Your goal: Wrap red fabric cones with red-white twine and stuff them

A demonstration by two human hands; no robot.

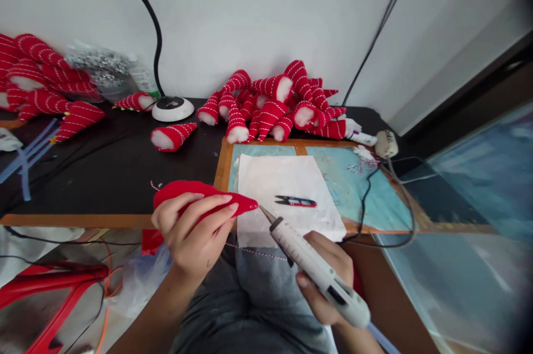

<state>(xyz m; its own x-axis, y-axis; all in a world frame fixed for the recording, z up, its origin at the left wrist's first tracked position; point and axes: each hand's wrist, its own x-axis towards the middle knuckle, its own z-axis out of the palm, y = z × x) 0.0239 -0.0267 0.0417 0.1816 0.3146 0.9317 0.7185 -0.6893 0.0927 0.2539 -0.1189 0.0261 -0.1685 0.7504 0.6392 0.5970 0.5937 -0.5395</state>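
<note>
A plain red cloth cone [244, 203] lies in my left hand [197, 232], whose fingers are wrapped over it, with its tip pointing right. My right hand [328, 271] is closed round a white glue gun [308, 259]. The gun's nozzle is at the cone's tip; whether they touch, I cannot tell. A red-and-white twisted string [262, 254] hangs below the hands, over the lap. Beyond the nozzle, small thread snips [296, 201] with red and blue handles rest on a white sheet [277, 173].
Striped red stuffed cones [272, 112] are heaped against the wall, with more at the far left. A lamp [172, 109] stands between them. Glue sticks [27, 160] lie at the left. Cables [364, 198] and a power socket block [386, 144] are at the right.
</note>
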